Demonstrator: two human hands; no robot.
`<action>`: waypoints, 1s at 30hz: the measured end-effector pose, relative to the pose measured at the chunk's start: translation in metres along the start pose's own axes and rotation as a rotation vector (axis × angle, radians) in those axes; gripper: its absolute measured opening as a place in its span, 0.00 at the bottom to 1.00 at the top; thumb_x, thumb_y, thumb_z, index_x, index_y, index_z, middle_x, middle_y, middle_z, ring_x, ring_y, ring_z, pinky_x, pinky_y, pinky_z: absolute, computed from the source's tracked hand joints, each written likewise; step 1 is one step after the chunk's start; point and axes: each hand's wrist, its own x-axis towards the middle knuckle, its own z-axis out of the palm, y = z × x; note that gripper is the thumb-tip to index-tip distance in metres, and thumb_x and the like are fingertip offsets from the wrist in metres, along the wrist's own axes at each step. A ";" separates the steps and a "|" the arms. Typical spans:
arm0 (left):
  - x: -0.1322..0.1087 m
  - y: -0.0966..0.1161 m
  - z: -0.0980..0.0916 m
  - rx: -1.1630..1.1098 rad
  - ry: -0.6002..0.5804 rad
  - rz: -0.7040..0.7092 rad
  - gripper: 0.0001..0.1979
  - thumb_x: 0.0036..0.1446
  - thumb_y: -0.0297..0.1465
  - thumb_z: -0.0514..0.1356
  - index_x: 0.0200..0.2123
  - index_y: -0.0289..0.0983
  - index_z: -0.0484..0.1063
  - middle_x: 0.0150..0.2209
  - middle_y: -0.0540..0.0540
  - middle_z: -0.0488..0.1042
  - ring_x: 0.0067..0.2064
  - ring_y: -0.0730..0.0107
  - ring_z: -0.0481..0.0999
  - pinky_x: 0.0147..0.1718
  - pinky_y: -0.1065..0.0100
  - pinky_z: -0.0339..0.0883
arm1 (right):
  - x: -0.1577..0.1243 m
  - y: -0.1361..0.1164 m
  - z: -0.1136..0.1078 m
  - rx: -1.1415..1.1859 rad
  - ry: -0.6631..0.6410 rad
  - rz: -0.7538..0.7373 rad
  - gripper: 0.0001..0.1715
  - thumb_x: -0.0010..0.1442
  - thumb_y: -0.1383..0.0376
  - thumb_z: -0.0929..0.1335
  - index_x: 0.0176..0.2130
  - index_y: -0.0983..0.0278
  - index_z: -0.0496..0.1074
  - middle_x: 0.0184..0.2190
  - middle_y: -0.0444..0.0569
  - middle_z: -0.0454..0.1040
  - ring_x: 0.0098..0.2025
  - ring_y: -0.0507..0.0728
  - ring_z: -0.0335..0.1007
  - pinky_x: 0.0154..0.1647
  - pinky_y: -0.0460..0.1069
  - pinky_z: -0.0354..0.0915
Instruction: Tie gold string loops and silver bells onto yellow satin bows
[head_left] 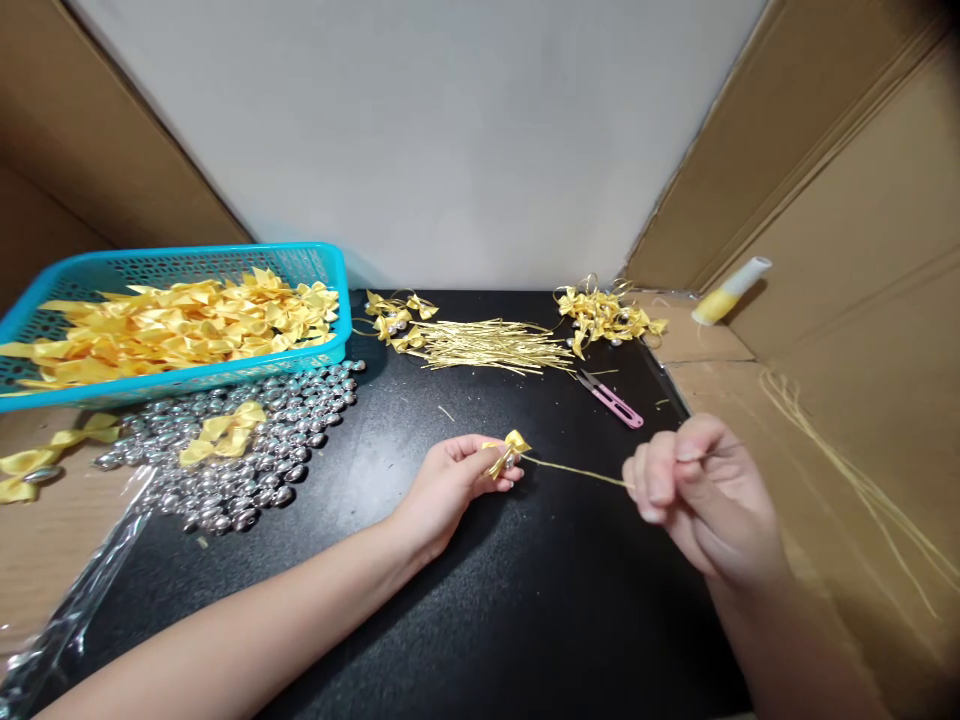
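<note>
The left hand [454, 485] pinches a yellow bow [516, 442] with a silver bead [510, 461] between closed fingers, above the middle of the bench [525, 610]. To the right, the curled fingers of the right hand [709, 500] grip a thin yellow thread [577, 471], drawn nearly straight from the bow. A hard tug could snap the thread or crumple the bow; a loose left pinch could let the bead slip askew. The pink snips [611, 401] lie just beyond the right hand, points toward the gold ties [495, 346], so a careless sweep might catch the blades.
</note>
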 end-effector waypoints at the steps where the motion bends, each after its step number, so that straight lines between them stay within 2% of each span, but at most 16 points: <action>1: 0.000 0.000 0.000 0.001 0.004 0.006 0.09 0.44 0.30 0.70 0.26 0.30 0.76 0.25 0.45 0.78 0.27 0.74 0.77 0.30 0.74 0.68 | -0.001 -0.001 0.000 0.011 -0.010 0.017 0.11 0.54 0.59 0.74 0.28 0.57 0.68 0.16 0.38 0.70 0.13 0.48 0.58 0.16 0.44 0.57; 3: 0.000 -0.001 0.000 0.008 0.005 0.017 0.09 0.44 0.30 0.69 0.25 0.31 0.75 0.25 0.45 0.78 0.27 0.74 0.76 0.29 0.74 0.67 | -0.002 -0.004 -0.001 0.012 -0.030 0.048 0.13 0.54 0.58 0.74 0.27 0.57 0.67 0.14 0.37 0.68 0.10 0.46 0.50 0.13 0.44 0.50; 5: -0.001 -0.002 0.000 0.018 0.005 0.026 0.08 0.44 0.30 0.69 0.25 0.31 0.75 0.24 0.45 0.78 0.27 0.74 0.76 0.29 0.74 0.66 | -0.004 -0.005 -0.002 0.003 -0.061 0.065 0.13 0.53 0.56 0.73 0.26 0.56 0.67 0.12 0.37 0.65 0.10 0.46 0.47 0.13 0.44 0.47; 9: 0.000 -0.003 0.002 0.037 0.022 0.046 0.06 0.45 0.29 0.67 0.25 0.32 0.74 0.23 0.46 0.77 0.26 0.74 0.75 0.28 0.74 0.65 | -0.005 -0.006 -0.005 0.035 -0.101 0.043 0.12 0.54 0.57 0.73 0.27 0.56 0.67 0.12 0.37 0.65 0.11 0.47 0.47 0.15 0.45 0.48; 21: -0.004 0.000 0.006 0.119 0.018 0.064 0.04 0.46 0.27 0.63 0.25 0.32 0.72 0.22 0.46 0.77 0.24 0.76 0.74 0.27 0.75 0.64 | -0.004 -0.007 -0.011 0.100 -0.071 -0.027 0.08 0.56 0.60 0.73 0.28 0.54 0.70 0.12 0.38 0.63 0.12 0.48 0.46 0.17 0.48 0.49; 25: -0.001 -0.001 0.002 0.092 -0.034 0.074 0.05 0.46 0.27 0.63 0.25 0.32 0.70 0.22 0.47 0.76 0.24 0.77 0.73 0.28 0.75 0.64 | -0.001 -0.004 -0.009 0.096 -0.038 -0.035 0.06 0.56 0.61 0.72 0.30 0.55 0.71 0.15 0.39 0.69 0.15 0.48 0.55 0.18 0.46 0.55; 28: 0.002 -0.002 -0.002 0.080 -0.108 0.078 0.07 0.45 0.29 0.64 0.25 0.33 0.68 0.22 0.48 0.75 0.25 0.76 0.73 0.27 0.75 0.64 | 0.001 0.005 -0.005 0.016 0.009 -0.041 0.05 0.56 0.60 0.73 0.33 0.56 0.73 0.20 0.40 0.75 0.22 0.50 0.67 0.24 0.45 0.64; 30: 0.002 -0.002 -0.003 0.071 -0.141 0.080 0.09 0.45 0.29 0.65 0.28 0.34 0.67 0.24 0.49 0.75 0.25 0.76 0.73 0.26 0.75 0.64 | 0.002 0.013 -0.003 -0.056 0.022 -0.045 0.05 0.56 0.61 0.73 0.33 0.57 0.73 0.22 0.41 0.77 0.26 0.52 0.72 0.28 0.46 0.68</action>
